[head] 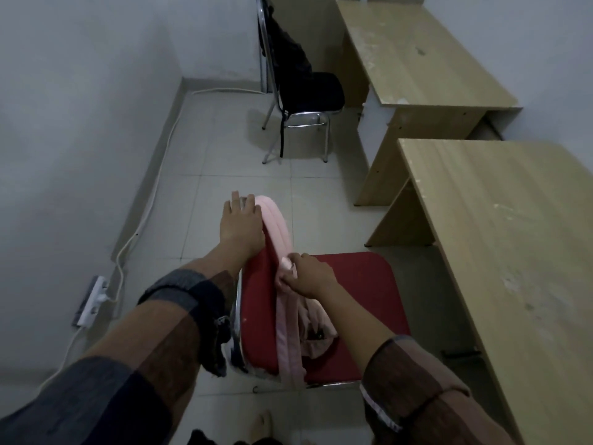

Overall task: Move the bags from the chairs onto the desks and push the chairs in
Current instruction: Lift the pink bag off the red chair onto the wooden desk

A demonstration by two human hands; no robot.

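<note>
A pink bag [316, 335] lies on the seat of a red chair [362, 284] just below me. Its padded pink straps [276, 220] run up over the chair's backrest. My left hand [240, 223] rests on top of the backrest against the straps, fingers stretched forward. My right hand [305, 277] pinches a strap lower down, above the seat. The near desk [497, 236] stands to the right of this chair. Farther off, a black bag [288, 49] hangs on a black chair [311, 91], which faces the far desk [417, 59].
A white power strip [93, 300] lies on the floor at the left, and its cable [150, 200] runs along the wall's base. A black strap [282, 136] dangles from the black chair to the tiled floor. Both chairs stand pulled out from the desks.
</note>
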